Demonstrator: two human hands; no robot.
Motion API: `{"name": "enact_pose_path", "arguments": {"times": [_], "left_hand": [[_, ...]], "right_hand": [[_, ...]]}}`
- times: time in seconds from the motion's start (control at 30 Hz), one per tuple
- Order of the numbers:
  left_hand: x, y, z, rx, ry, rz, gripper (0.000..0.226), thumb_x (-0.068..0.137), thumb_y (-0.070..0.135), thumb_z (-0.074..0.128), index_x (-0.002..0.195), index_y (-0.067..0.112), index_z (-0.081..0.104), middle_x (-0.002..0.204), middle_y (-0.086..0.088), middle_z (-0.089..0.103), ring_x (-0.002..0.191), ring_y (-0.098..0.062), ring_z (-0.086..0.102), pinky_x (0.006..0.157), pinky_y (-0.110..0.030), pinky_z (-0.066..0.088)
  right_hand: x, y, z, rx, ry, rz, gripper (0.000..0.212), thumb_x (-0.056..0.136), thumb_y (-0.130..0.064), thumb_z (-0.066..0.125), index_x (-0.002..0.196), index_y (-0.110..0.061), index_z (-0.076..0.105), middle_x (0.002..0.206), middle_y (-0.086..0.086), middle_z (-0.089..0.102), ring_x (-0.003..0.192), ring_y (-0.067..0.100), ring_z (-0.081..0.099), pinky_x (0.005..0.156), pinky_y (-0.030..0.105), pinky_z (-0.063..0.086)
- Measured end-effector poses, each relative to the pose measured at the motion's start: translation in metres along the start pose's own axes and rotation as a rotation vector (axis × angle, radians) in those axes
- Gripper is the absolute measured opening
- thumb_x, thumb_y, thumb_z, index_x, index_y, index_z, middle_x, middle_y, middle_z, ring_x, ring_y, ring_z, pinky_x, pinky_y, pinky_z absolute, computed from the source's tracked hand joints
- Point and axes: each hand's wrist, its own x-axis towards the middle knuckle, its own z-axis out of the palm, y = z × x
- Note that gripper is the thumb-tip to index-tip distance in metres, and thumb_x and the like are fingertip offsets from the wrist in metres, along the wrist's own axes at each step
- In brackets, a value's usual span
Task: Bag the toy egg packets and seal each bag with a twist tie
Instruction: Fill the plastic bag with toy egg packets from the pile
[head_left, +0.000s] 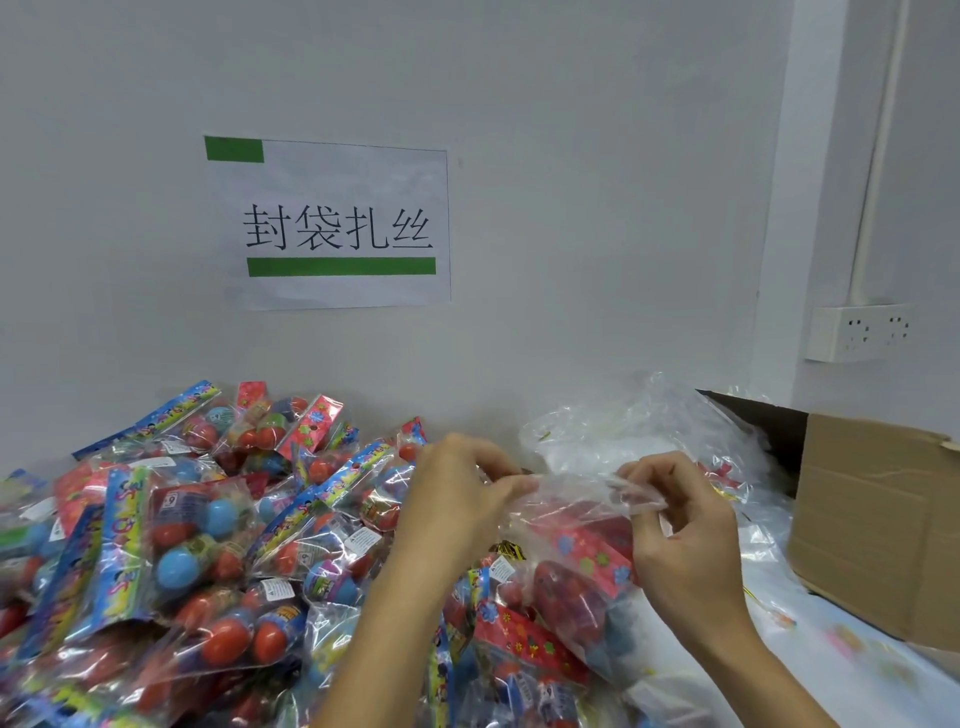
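A clear plastic bag (576, 566) hangs between my hands with a toy egg packet inside; its red flowered header and red eggs show through the film. My left hand (457, 499) pinches the bag's mouth on the left side. My right hand (680, 525) pinches the mouth on the right side. A big heap of toy egg packets (197, 535), with red and blue eggs and bright card headers, covers the table to the left and below. Gold twist ties (506, 548) peek out behind the bag.
A pile of empty clear bags (639, 431) lies against the wall behind my hands. An open cardboard box (872, 514) stands at the right. A paper sign (337, 223) hangs on the wall, and a wall socket (857, 332) sits at the right.
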Motion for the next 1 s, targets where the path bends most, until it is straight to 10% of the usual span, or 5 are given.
{"name": "enact_pose_path", "arguments": {"times": [0.2,0.3,0.4,0.6,1.0], "left_hand": [[0.007,0.001,-0.013,-0.046,0.337,0.112,0.015,0.096,0.023,0.064,0.083,0.017,0.068,0.072,0.008,0.067,0.068,-0.005,0.062,0.057,-0.012,0.045],[0.003,0.006,-0.016,0.029,0.02,0.14,0.019,0.094,0.035,0.065,0.111,0.028,0.068,0.098,0.022,0.067,0.092,0.008,0.059,0.076,-0.002,0.041],[-0.002,0.005,-0.005,0.307,-0.262,0.168,0.028,0.092,0.039,0.067,0.12,0.034,0.067,0.098,0.02,0.067,0.101,-0.003,0.058,0.104,-0.032,0.04],[0.003,0.003,-0.003,0.018,0.038,0.188,0.011,0.083,0.026,0.08,0.072,0.025,0.078,0.056,0.022,0.061,0.06,0.004,0.056,0.058,-0.008,0.039],[0.003,0.016,0.001,-0.243,0.237,0.133,0.015,0.088,0.021,0.074,0.073,0.022,0.072,0.061,0.004,0.067,0.051,-0.008,0.059,0.053,-0.023,0.051]], "right_hand": [[0.002,0.001,-0.003,-0.047,0.033,0.014,0.038,0.084,0.024,0.049,0.082,-0.013,0.06,0.079,-0.008,0.068,0.081,0.006,0.067,0.073,0.014,0.05],[0.0,-0.001,-0.002,-0.047,0.021,0.002,0.039,0.082,0.025,0.049,0.082,-0.012,0.061,0.08,-0.009,0.068,0.081,0.006,0.067,0.073,0.015,0.052],[-0.001,-0.003,-0.001,-0.058,0.011,-0.02,0.043,0.078,0.027,0.05,0.082,-0.014,0.062,0.08,-0.011,0.067,0.079,0.008,0.066,0.072,0.025,0.055],[0.001,0.001,-0.002,-0.061,0.024,-0.014,0.041,0.083,0.022,0.055,0.082,-0.018,0.061,0.081,-0.011,0.07,0.082,0.013,0.067,0.076,0.035,0.054],[-0.007,-0.007,-0.004,-0.019,-0.383,-0.028,0.066,0.078,-0.026,0.072,0.14,-0.033,0.051,0.136,-0.024,0.057,0.129,-0.001,0.051,0.095,0.007,0.041]]}}
